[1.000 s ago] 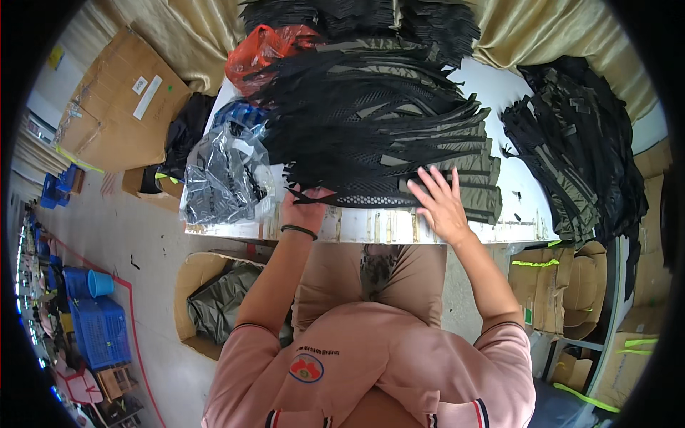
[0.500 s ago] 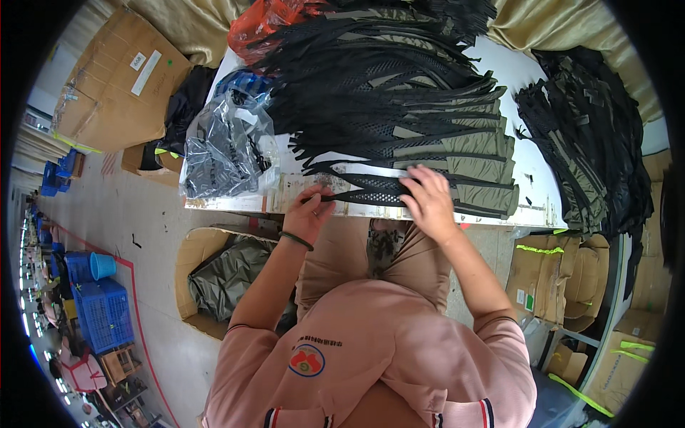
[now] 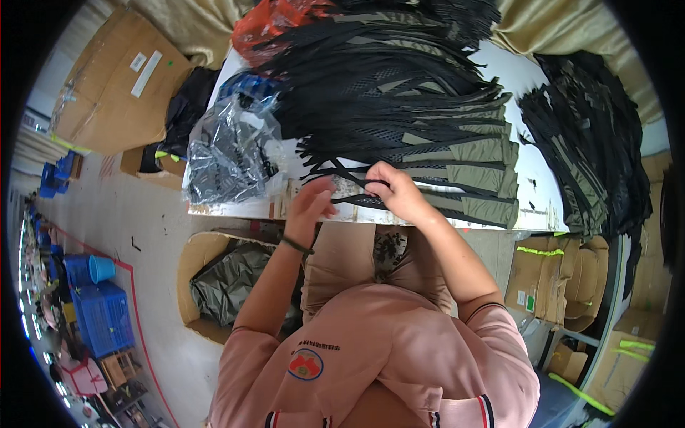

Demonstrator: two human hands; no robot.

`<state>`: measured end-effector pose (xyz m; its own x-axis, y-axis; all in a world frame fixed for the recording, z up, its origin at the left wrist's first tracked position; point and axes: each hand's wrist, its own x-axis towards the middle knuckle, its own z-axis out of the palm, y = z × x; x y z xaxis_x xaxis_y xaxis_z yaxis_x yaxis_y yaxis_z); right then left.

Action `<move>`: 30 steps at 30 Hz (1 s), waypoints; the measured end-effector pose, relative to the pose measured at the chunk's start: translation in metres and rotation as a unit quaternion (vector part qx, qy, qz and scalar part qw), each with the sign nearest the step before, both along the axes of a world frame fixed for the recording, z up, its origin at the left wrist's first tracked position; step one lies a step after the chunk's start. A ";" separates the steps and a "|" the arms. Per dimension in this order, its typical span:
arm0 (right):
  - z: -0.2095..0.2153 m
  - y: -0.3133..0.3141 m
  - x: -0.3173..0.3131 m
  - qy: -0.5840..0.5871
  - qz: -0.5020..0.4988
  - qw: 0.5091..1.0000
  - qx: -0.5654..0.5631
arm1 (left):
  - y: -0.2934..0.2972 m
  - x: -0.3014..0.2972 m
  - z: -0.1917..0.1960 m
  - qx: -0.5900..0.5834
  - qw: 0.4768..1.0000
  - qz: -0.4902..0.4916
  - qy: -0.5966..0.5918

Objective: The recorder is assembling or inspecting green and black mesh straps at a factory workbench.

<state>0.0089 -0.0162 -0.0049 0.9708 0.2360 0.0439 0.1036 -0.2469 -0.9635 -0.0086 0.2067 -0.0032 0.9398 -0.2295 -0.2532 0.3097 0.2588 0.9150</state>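
Long fabric pieces with olive-green panels, black mesh and thin black straps lie overlapped in a row on the white table (image 3: 539,207). My right hand (image 3: 397,191) is closed, pinching a black strap (image 3: 377,187) of the nearest pieces between thumb and fingers. My left hand (image 3: 312,207) is just to its left at the table's front edge, its fingers bent and slightly smeared. The end of the nearest black mesh strip (image 3: 357,200) reaches those fingertips, but whether they grip it is unclear. The nearest olive panel (image 3: 492,210) lies flat to the right.
Clear plastic bags (image 3: 232,153) lie on the table's left, a red bag (image 3: 271,32) behind them. A second fabric pile (image 3: 585,143) hangs over the right edge. Below stand an open carton (image 3: 189,278) with dark plastic and more cartons (image 3: 539,278) on the right.
My right hand has moved left and gone from lying spread on the mesh to pinching a strap. My left hand has shifted slightly, its fingers nearer the strip's end.
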 end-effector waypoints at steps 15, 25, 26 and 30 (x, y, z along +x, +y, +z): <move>-0.008 0.047 -0.008 -0.057 0.067 0.991 -0.101 | 0.018 0.031 -0.022 0.209 0.919 0.181 -0.281; -0.024 0.037 0.007 -0.136 0.043 0.970 -0.196 | 0.295 0.153 -0.068 0.437 0.810 0.382 -0.087; -0.026 0.037 0.009 -0.139 0.040 0.971 -0.193 | 0.298 0.154 -0.074 0.447 0.820 0.346 -0.096; -0.030 0.034 0.010 -0.113 0.030 0.981 -0.152 | 0.273 0.155 -0.074 0.303 0.859 0.387 -0.147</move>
